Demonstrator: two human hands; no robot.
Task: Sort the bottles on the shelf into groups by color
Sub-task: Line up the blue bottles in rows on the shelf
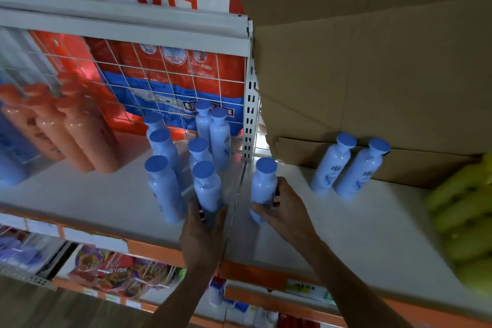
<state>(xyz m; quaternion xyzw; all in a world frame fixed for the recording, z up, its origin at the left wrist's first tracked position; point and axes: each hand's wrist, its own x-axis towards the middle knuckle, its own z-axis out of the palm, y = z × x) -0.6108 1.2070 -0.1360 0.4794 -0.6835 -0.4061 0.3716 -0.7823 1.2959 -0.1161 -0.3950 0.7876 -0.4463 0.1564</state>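
Note:
On the white shelf (332, 226) stand pale blue bottles with darker blue caps. My left hand (202, 231) grips the base of one blue bottle (207, 186) at the front of a cluster of several blue bottles (165, 146). My right hand (285, 210) grips another blue bottle (263, 186) just right of the shelf seam. Two more blue bottles (346, 168) stand further right against cardboard. Orange bottles (66, 130) are grouped at the left. Yellow-green bottles (463, 216) are blurred at the right edge.
A wire grid (165, 88) backs the left bay, with red and blue bags behind it. A large cardboard box (372, 74) fills the back right. A perforated upright post (250, 114) divides the bays. Lower shelves with packaged goods (114, 271) lie below.

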